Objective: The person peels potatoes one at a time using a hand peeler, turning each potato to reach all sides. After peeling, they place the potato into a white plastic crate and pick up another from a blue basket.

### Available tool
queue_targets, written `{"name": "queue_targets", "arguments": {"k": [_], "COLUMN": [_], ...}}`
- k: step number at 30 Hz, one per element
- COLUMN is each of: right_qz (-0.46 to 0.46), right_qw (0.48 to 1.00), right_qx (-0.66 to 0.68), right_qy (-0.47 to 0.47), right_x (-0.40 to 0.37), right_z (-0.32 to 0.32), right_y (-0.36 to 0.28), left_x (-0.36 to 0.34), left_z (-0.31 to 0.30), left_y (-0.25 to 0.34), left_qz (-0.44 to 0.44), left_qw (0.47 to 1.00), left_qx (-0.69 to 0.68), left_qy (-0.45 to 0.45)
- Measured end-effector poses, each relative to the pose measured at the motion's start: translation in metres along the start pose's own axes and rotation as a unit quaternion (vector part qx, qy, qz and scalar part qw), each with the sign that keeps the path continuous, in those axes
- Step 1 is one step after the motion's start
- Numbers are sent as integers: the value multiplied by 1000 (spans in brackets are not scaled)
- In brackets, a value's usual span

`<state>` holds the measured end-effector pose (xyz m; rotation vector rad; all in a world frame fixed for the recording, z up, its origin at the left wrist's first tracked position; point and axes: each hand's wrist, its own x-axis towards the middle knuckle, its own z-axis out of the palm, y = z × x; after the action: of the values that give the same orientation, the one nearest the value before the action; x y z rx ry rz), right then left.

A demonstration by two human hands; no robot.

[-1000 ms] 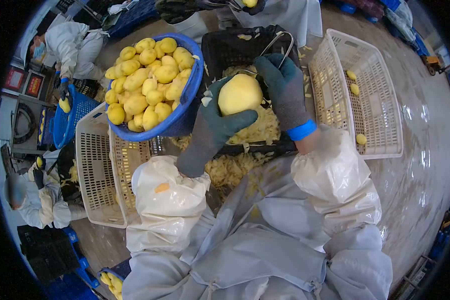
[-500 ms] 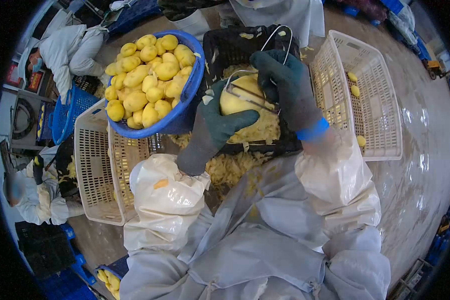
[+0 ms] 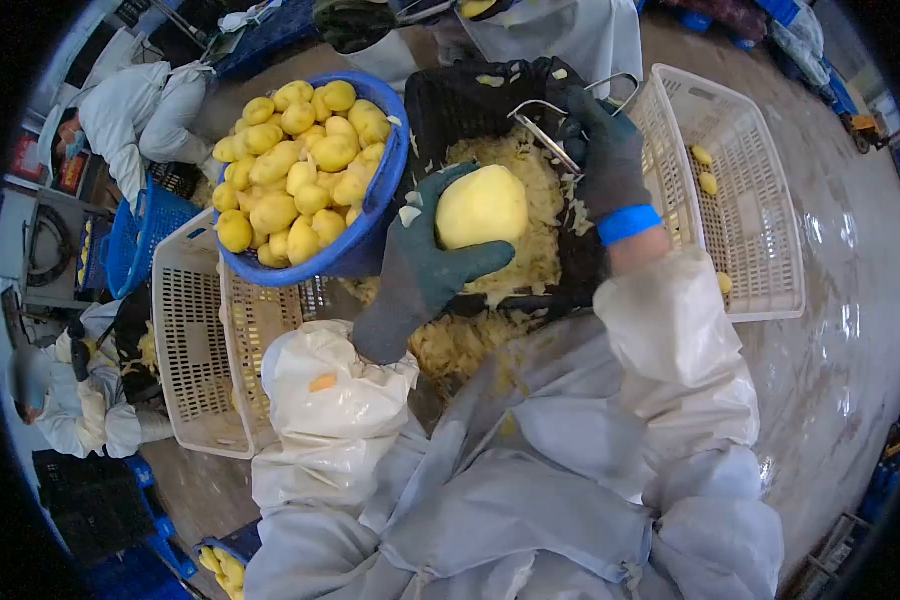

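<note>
My left hand [image 3: 435,250], in a dark green glove, grips a large peeled potato [image 3: 482,207] above a black crate [image 3: 440,95] of peelings. In my right hand [image 3: 602,150], gloved alike and with a blue band at the wrist, is a metal peeler [image 3: 547,137] with a bent wire frame. The peeler stands apart from the potato, up and to its right. Pale peelings [image 3: 530,260] fill the crate beneath both hands. My fingers partly hide the peeler's handle.
A blue tub [image 3: 402,150] heaped with yellow potatoes [image 3: 300,175] stands at the left. White plastic crates flank me: one at the left [image 3: 200,340], another at the right [image 3: 750,200] holding a few potatoes. Co-workers [image 3: 145,110] in pale clothing are at the left and ahead.
My right hand has drawn the peeler off the potato, up and to the right. The potato stays in my left hand, its top now uncovered.
</note>
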<state>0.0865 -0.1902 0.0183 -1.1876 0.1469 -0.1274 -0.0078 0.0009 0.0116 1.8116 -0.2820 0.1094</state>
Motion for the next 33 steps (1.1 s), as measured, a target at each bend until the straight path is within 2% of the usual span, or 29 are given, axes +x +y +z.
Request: {"name": "queue_targets", "arguments": {"k": [1, 3, 4, 5, 7, 8, 9, 11, 12, 13, 15, 16, 17, 19, 20, 22, 25, 26, 27, 28, 29, 30, 31, 32, 33], "right_qz": [-1, 62, 26, 30, -16, -120, -124, 6, 16, 20, 52, -55, -57, 7, 20, 34, 76, -131, -328, -321, -322, -169, -7, -180, -179], "right_qw": [1000, 993, 990, 991, 992, 989, 989, 997, 993, 994, 996, 994, 994, 1000, 998, 997, 994, 974, 882, 921, 921, 973, 995, 943, 943], "right_qx": [-1, -59, -63, -63, -105, -80, -77, -69, -61, -62, -44, -94, -93, 24, 8, -10, -5, -179, -338, -214, -214, -139, -59, -263, -263], "right_qy": [-3, -87, -120, -117, -67, -23, -23, -39, -95, -93, -50, -12, -13, -2, -57, -70, -72, -49, -18, -50, -51, -69, -82, -92, -92], "right_x": [-4, -41, -49, -46, -20, -10, -11, -22, -37, -39, -42, -24, -22, -14, -31, -54, -28, -15, -1, 14, 7, -9, -21, -18, -16], "right_z": [-4, 16, 20, 15, 3, 10, 7, 2, 8, 12, 16, 5, 0, -4, 9, 25, 7, 0, -7, -19, -14, -5, -1, -4, -14], "right_y": [0, -24, -17, -8, 11, 8, 4, -10, -17, -13, -3, 12, 10, 8, -10, -16, 18, 28, 42, 65, 56, 40, 33, 38, 37], "left_x": [1, 3, 2, 1, 1, 0, 0, 2, 2, 1, -1, -1, 0, 6, 6, 1, 0, -1, 0, 1, 1, 3, 2, 1, 3], "left_z": [-1, -4, -4, -4, 2, 3, 2, -2, -2, -2, -3, -3, -4, -6, -6, -2, 4, 7, 7, 7, 7, 8, 8, 8, 6], "left_y": [0, -4, -8, -10, -9, -8, -7, -6, -7, -8, -14, -14, -12, -9, -10, -10, -22, -19, -16, -14, -12, -11, -14, -18, -21], "left_qz": [-27, -34, -85, -135, -112, -126, -139, -115, -126, -142, -128, -154, -179, -167, -180, -200, -198, -197, -194, -185, -177, -194, -199, -204, -206], "left_qw": [999, 998, 987, 965, 962, 944, 923, 939, 922, 901, 898, 878, 857, 864, 853, 836, 850, 851, 852, 853, 854, 846, 844, 837, 830], "left_qx": [-27, -53, -138, -221, -246, -304, -359, -322, -366, -408, -417, -446, -475, -468, -487, -510, -488, -486, -486, -487, -489, -498, -498, -508, -518], "left_qy": [6, -3, -19, -35, -32, -24, -20, -20, -27, -36, -62, -78, -93, -84, -56, -12, -27, -22, -23, -26, -28, -8, -7, 2, 12]}}
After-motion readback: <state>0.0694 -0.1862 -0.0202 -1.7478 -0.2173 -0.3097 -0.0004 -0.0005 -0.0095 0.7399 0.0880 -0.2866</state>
